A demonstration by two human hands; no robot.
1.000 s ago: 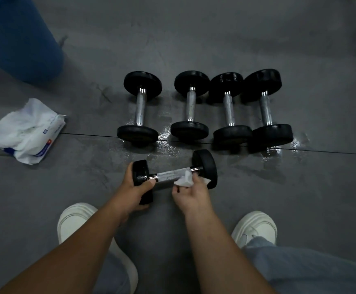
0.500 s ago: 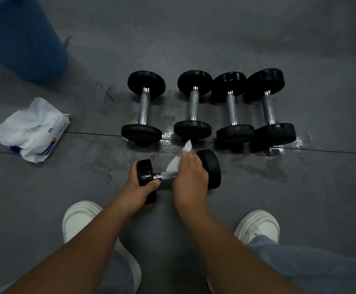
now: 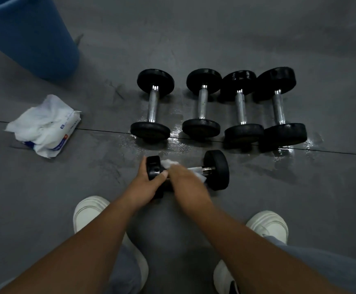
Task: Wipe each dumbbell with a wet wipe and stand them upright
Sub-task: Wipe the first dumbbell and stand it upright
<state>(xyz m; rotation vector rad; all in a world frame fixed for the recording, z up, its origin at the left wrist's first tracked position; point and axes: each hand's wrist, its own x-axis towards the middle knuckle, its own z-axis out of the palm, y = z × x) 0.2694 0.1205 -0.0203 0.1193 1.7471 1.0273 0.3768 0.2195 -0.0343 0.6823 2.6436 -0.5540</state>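
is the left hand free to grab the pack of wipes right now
Probably not yet: the left hand is gripping the dumbbell end. The floor toward the pack of wipes looks clear, though.

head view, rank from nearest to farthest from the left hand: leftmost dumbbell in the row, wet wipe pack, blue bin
From the left hand:
1. Leftmost dumbbell in the row, just beyond the hand.
2. Wet wipe pack, on the floor to the left.
3. Blue bin, far upper left corner.
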